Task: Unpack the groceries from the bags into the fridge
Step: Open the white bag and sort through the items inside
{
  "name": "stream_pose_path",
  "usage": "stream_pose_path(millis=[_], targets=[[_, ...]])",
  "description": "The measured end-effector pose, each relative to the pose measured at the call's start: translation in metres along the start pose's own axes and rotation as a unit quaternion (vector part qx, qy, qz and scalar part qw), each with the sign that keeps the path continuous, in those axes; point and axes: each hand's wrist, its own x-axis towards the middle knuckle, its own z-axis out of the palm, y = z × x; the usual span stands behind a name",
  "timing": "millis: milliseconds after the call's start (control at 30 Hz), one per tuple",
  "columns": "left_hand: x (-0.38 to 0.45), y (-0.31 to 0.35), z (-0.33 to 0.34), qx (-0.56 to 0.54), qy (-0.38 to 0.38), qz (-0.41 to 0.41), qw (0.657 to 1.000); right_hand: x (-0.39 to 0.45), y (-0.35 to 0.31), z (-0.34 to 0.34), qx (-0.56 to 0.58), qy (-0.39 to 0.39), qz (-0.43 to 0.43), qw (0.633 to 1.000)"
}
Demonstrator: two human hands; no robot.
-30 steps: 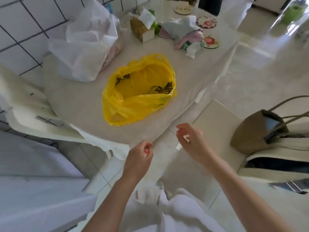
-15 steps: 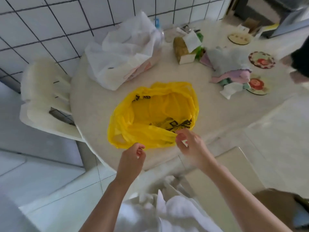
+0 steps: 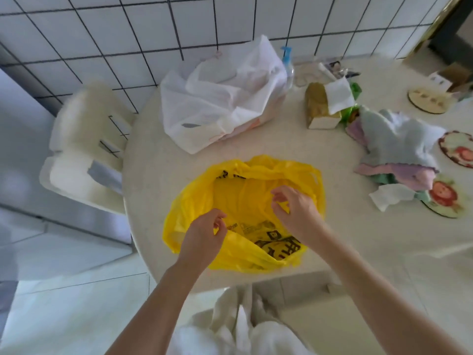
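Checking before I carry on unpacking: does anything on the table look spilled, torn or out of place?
Nothing looks spilled or damaged. The yellow bag lies open and slumped, both hands over it. The only untidy spot is the heap of cloths partly covering the coasters.
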Motion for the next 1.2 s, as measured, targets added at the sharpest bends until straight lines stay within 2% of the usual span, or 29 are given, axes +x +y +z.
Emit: stream_pose_path(millis=[233,367,567,733,800,867,933,1033,1100,1167,1200], targets=[[0.108,0.015,-0.034,0.009,0.026,0.061,0.998,0.091,-0.009,-0.015,-0.039,0.017,-0.029,0.999],[0.169,0.033,-0.056,0.019,0.055,0.130,0.990,0.145,-0.017,-0.022,-0.066,0.015,-0.035,0.997],[0.234,0.046,-0.073,0.147,0.090,0.209,0.963,0.208,-0.017,-0.030,-0.117,-0.003,-0.069,0.991],[0.264,0.028,-0.070,0.218,0.001,0.158,0.963,0.257,-0.021,-0.031,-0.141,-0.029,-0.137,0.980],[0.271,0.026,-0.064,0.250,-0.037,0.154,0.955,0.279,-0.024,-0.027,-0.159,-0.061,-0.177,0.969],[0.278,0.025,-0.059,0.285,-0.073,0.164,0.941,0.298,-0.028,-0.020,-0.191,-0.110,-0.239,0.946],[0.282,0.025,-0.057,0.340,-0.122,0.177,0.916,0.310,-0.028,-0.010,-0.256,-0.168,-0.291,0.906],[0.285,0.018,-0.056,0.390,-0.172,0.152,0.892,0.326,-0.018,0.000,-0.359,-0.236,-0.319,0.844],[0.285,0.009,-0.057,0.393,-0.178,0.118,0.894,0.336,-0.008,-0.001,-0.432,-0.232,-0.334,0.805],[0.283,-0.002,-0.057,0.394,-0.186,0.080,0.896,0.343,0.005,-0.004,-0.518,-0.189,-0.334,0.764],[0.282,-0.008,-0.057,0.401,-0.190,0.065,0.894,0.345,0.010,-0.007,-0.548,-0.168,-0.318,0.755]])
